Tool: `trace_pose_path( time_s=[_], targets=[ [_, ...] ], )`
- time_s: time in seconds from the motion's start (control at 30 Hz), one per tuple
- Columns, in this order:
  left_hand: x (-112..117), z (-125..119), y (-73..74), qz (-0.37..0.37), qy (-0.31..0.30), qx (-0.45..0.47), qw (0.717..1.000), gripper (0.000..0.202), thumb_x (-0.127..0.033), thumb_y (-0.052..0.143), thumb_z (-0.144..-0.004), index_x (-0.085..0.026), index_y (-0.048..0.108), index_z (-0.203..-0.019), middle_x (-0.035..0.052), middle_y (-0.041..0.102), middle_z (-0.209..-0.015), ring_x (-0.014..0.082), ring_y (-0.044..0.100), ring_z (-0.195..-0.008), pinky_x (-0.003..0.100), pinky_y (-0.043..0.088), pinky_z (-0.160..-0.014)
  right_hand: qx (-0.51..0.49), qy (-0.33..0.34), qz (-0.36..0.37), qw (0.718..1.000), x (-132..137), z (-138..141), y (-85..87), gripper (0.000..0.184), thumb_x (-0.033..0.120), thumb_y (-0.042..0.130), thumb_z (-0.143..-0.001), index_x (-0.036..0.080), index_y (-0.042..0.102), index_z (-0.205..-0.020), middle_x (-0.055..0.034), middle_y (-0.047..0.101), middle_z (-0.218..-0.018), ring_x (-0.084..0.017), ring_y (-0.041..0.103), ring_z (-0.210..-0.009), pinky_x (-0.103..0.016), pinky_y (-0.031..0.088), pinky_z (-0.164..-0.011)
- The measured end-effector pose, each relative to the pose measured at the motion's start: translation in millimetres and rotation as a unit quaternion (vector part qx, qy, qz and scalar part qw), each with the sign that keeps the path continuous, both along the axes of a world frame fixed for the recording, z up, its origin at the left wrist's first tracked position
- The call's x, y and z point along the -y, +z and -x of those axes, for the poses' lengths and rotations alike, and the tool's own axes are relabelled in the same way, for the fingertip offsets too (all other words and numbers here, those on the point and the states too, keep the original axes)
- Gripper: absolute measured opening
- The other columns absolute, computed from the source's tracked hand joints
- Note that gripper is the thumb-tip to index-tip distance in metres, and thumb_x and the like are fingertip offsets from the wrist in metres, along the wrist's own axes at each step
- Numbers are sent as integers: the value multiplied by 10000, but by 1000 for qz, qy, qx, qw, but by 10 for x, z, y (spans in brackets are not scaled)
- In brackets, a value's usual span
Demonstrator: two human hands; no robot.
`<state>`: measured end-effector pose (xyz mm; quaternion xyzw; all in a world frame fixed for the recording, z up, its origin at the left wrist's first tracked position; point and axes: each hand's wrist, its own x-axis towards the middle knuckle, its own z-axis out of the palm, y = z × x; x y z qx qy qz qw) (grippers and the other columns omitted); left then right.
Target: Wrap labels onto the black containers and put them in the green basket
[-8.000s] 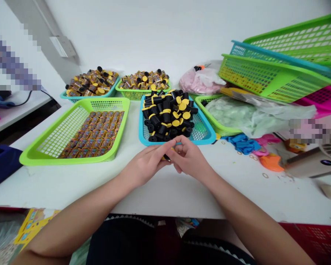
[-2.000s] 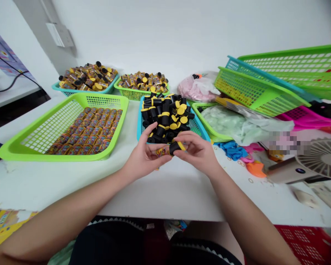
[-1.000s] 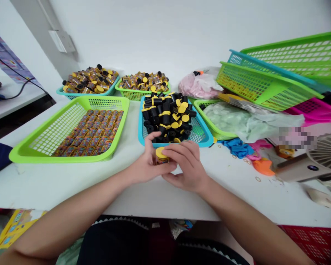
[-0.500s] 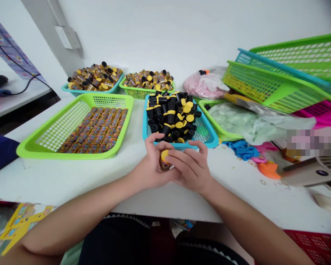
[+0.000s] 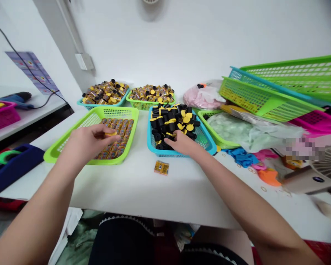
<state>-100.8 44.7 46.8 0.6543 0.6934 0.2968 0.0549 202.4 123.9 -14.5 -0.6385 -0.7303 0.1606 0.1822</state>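
Observation:
My left hand [image 5: 91,141] is over the green basket [image 5: 51,154], its fingers closed on a small yellow-capped canister [image 5: 111,134] mostly hidden by the fingers. Beneath it, wrapped canisters [image 5: 124,127] with printed labels lie in close rows. My right hand [image 5: 183,142] reaches into the blue basket [image 5: 209,141], with thumb and fingers pinched around a black canister [image 5: 169,137] at the near side of a loose pile. Other black canisters there have yellow caps. A small yellow printed label [image 5: 161,168] lies on the table in front of the blue basket.
Behind stand a blue basket [image 5: 85,106] and a green basket [image 5: 143,105], heaped with labelled canisters. Stacked baskets [image 5: 264,99], plastic bags [image 5: 237,119], balloons [image 5: 241,157] and a fan [image 5: 329,163] crowd the right. A dark blue tape dispenser [image 5: 19,167] is at left.
My hands were together at the front centre around a yellow-capped canister. My left hand has moved left over the green basket; my right hand has gone into the blue basket. The label now shows.

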Motion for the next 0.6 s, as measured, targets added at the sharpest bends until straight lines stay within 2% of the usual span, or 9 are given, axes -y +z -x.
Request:
trace_pose_path(
  time_s=[0.1, 0.17, 0.27, 0.33, 0.43, 0.5, 0.57, 0.6],
  targets=[
    [-143, 191, 17, 89, -12, -43, 995, 339, -557, 702, -725, -234, 705, -826, 11, 739, -812, 223, 671, -750, 288, 454, -667, -2, -18, -13, 1000, -92, 137, 17, 450, 411, 648, -832, 91, 571, -1139, -198, 707, -986, -287, 676, -869, -356, 495, -705],
    [-213, 239, -23, 146, -26, -67, 987, 342, -553, 694, -719, -231, 709, -833, 22, 744, -832, 232, 676, -778, 291, 455, -685, -11, -5, -24, 1000, -63, 143, 44, 352, 331, 682, -804, 124, 611, -1080, -156, 715, -945, -263, 670, -849, -349, 493, -726],
    [-287, 233, -123, 214, -44, -102, 970, 369, -564, 645, -749, -231, 733, -878, 35, 755, -872, 242, 685, -826, 290, 461, -712, -27, 15, -57, 998, 25, 52, 78, 187, 229, 620, -831, 175, 647, -1008, -81, 712, -900, -206, 661, -831, -318, 490, -766],
    [-325, 215, -186, 251, -63, -128, 957, 404, -579, 584, -791, -239, 747, -934, 35, 762, -897, 236, 690, -855, 280, 470, -742, -26, 30, -71, 997, 52, -3, 74, 132, 247, 600, -851, 184, 651, -956, -77, 705, -936, -200, 658, -865, -309, 484, -781],
    [-364, 200, -241, 275, -71, -170, 943, 422, -565, 547, -822, -234, 756, -979, 53, 767, -945, 243, 694, -879, 281, 480, -781, -10, 48, -34, 998, -1, 20, 31, 228, 371, 630, -855, 185, 611, -986, -78, 705, -937, -196, 657, -814, -290, 476, -705],
    [-358, 172, -241, 282, -69, -191, 938, 410, -513, 524, -855, -204, 758, -990, 85, 765, -954, 264, 694, -891, 305, 488, -810, 3, 48, -19, 999, -76, 92, 3, 278, 373, 648, -845, 186, 579, -1039, -68, 707, -896, -192, 651, -763, -275, 456, -655],
    [-303, 91, -220, 283, -56, -214, 933, 456, -428, 440, -919, -133, 704, -1146, 152, 746, -1022, 304, 690, -949, 367, 492, -860, 13, 44, -29, 999, -141, 164, 1, 278, 334, 685, -810, 189, 581, -1025, -64, 702, -857, -205, 645, -756, -272, 437, -636],
    [-253, 22, -209, 265, -35, -225, 937, 502, -390, 380, -951, -90, 621, -1273, 195, 718, -1099, 333, 675, -1010, 417, 489, -885, 14, 44, -37, 998, -156, 186, 12, 268, 314, 695, -795, 192, 590, -1010, -61, 699, -836, -213, 643, -754, -273, 432, -631]
  ],
)
